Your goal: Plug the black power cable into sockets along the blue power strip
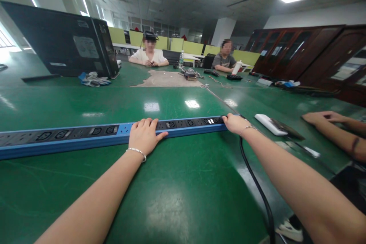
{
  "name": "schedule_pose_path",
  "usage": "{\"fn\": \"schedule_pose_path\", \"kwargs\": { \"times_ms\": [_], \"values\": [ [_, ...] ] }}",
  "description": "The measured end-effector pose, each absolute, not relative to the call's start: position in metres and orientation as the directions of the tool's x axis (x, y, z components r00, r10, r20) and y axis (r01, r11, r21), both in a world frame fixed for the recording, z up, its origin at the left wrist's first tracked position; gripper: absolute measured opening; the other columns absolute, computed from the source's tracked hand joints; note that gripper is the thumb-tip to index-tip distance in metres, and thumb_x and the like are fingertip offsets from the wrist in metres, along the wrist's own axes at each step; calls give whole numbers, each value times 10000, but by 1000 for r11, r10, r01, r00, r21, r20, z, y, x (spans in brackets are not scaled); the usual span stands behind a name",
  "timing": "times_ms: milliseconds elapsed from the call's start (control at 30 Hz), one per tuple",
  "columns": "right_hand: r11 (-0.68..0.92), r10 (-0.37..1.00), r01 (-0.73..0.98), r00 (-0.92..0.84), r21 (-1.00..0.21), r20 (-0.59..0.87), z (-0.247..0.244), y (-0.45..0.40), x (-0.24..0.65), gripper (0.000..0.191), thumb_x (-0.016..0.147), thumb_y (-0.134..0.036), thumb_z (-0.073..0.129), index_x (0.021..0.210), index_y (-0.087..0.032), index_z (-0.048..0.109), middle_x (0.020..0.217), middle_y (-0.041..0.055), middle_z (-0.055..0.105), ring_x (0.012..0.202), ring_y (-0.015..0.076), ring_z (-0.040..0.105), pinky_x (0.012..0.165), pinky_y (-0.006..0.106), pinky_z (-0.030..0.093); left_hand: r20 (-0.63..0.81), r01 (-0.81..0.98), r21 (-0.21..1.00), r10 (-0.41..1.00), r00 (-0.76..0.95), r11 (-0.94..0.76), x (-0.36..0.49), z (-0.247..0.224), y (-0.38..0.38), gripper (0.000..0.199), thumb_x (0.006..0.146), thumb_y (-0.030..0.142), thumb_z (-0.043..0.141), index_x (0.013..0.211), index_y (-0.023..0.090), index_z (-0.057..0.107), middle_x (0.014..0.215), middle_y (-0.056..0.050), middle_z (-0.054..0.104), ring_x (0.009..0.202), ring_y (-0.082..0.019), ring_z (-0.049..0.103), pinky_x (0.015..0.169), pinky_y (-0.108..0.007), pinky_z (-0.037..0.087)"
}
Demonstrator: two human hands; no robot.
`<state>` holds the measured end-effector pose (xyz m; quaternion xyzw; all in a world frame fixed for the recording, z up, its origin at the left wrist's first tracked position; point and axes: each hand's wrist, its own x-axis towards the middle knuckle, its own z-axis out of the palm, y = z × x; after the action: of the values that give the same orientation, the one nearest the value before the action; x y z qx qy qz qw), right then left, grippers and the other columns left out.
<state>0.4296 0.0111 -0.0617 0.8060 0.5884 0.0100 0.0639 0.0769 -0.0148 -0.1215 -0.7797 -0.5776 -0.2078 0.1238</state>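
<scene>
A long blue power strip with black socket panels lies across the green table, running off the left side of the view. My left hand is laid over its middle, fingers bent across the top to the far edge and thumb out to the right. At the strip's right end my right hand is closed, with the fingers wrapped around that end and partly hiding it. A black cable hangs down beneath my right wrist, past the table edge. Where it joins the strip is hidden by the hand.
A black computer case stands at the back left beside work gloves. A white box-shaped device lies right of the strip. Another person's arms rest at the right edge. Two people sit across the table.
</scene>
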Motion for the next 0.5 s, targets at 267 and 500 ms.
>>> {"fn": "schedule_pose_path", "kwargs": {
  "times_ms": [267, 500],
  "values": [
    [-326, 943, 939, 331, 113, -33, -65, 12, 426, 474, 896, -420, 238, 1007, -118, 586, 1018, 205, 633, 967, 263, 603, 816, 339, 424, 471, 952, 33, 844, 255, -305, 77, -122, -13, 615, 796, 646, 348, 1183, 196, 512, 1111, -121, 585, 1065, -287, 483, 864, -396, 322],
    [-415, 906, 908, 407, 54, 114, -35, 0, 433, 513, 911, -425, 201, 1018, -95, 579, 991, 220, 631, 939, 277, 602, 777, 347, 423, 465, 956, 22, 849, 250, -293, 77, -123, -13, 633, 791, 663, 333, 1188, 203, 506, 1117, -120, 583, 1069, -285, 478, 872, -393, 311]
  ]
}}
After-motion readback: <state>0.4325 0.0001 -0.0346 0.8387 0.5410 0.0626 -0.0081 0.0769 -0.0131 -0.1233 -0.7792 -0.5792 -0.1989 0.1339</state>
